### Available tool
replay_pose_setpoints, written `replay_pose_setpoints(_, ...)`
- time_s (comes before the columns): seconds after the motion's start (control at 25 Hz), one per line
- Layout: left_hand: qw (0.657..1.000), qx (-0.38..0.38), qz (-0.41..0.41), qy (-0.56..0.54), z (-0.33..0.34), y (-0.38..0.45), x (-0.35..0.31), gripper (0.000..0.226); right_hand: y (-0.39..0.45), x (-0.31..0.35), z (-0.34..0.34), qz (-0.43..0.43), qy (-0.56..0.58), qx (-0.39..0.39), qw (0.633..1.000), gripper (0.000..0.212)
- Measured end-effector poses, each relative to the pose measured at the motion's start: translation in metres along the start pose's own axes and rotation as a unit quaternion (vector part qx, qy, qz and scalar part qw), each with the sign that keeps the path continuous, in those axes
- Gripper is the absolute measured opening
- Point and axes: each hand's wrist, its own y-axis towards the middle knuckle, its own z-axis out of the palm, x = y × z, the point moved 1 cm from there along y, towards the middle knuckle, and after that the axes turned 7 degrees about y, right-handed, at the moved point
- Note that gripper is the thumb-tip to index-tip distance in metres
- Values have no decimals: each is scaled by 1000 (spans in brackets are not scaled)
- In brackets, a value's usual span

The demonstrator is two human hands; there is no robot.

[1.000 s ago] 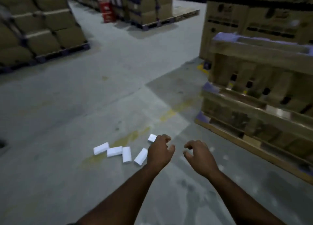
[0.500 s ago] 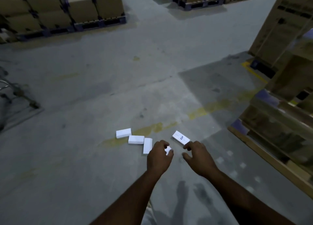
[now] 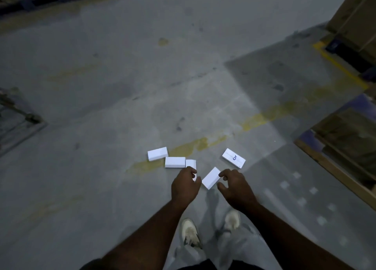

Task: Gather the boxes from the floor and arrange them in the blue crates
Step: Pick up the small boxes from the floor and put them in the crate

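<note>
Both hands over white boxes, centre frame.
Tilted box (image 3: 211, 177) lies between the loosely curled, empty left hand (image 3: 184, 186) and right hand (image 3: 236, 188); the right fingertips (image 3: 221, 175) reach its edge.

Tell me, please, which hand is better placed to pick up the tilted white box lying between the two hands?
Probably the right hand: its fingers already reach the tilted box at its near edge, while the left hand sits over the neighbouring box.

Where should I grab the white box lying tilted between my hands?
Pinch the tilted white box across its two long edges, coming from above. It lies flat on the floor, so only its side faces offer grip, and the right hand is already beside it.
</note>
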Motion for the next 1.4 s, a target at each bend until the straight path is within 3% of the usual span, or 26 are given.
replay_pose_setpoints(0.2, 998, 23, -61, -7, 20, 63, -2, 26, 84, -9, 2, 28, 19, 17, 999, 22)
replay_pose_setpoints(0.36, 994, 29, -104, -11, 72, 135, -2, 29, 165, -58, 37, 55, 70, 19, 996, 36)
replay_pose_setpoints(0.52, 989, 59, -134, 2, 166, 214, 30, 25, 247, -136, 101, 166, 145, -9, 975, 33)
replay_pose_setpoints(0.68, 987, 71, -140, 33, 271, 299, 85, 27, 324, -235, 199, 216, 138, -10, 966, 37)
replay_pose_setpoints(0.76, 986, 74, -129, 78, 316, 335, 119, 33, 347, -276, 249, 257, 146, -15, 955, 49)
replay_pose_setpoints(0.88, 971, 138, -147, 128, 367, 378, 166, 54, 363, -316, 310, 318, 184, -23, 930, 48)
replay_pose_setpoints(1.04, 947, 142, -256, 131, 412, 418, 203, 99, 380, -354, 369, 389, 156, -61, 906, 72)
replay_pose_setpoints(1.16, 927, 150, -332, 85, 444, 439, 217, 120, 391, -375, 395, 464, 155, -71, 869, 102)
replay_pose_setpoints(1.28, 914, 141, -380, -6, 472, 453, 233, 124, 401, -388, 417, 490, 174, -75, 851, 118)
replay_pose_setpoints(1.4, 920, 143, -365, -8, 483, 452, 240, 115, 408, -394, 429, 488, 144, -91, 856, 122)
